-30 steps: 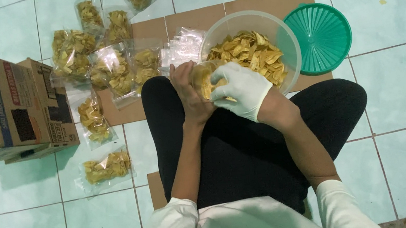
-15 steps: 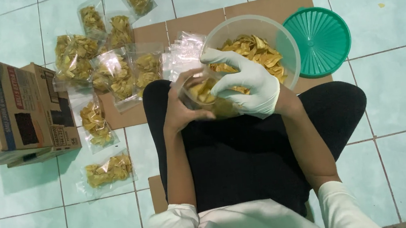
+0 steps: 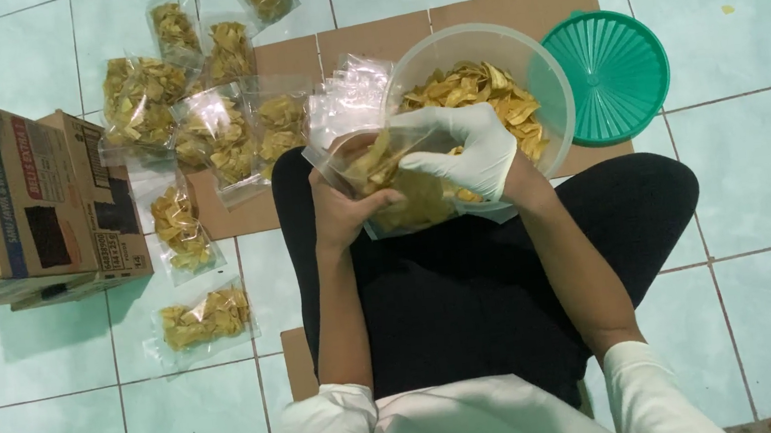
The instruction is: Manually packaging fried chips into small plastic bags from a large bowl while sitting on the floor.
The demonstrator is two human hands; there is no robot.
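My bare left hand [image 3: 343,216] grips the flimsy clear bag [image 3: 392,187] just before the chip tub [image 3: 542,66]. My gloved right hand [image 3: 465,151] pinches brittle, light chips [image 3: 473,93] into it; I'd hold near its mouth.

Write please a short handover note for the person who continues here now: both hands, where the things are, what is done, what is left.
Left hand: bare, holds open a clear plastic bag over the lap.
Right hand: in a white glove, pushes chips into that bag.
Things: clear tub of chips in front of the knees; green lid to its right on the floor; empty bags to its left; cardboard boxes far left.
Done: several filled bags lie on the cardboard and tiles at left.
Left: the bag in hand is partly filled and open; the tub holds many chips.
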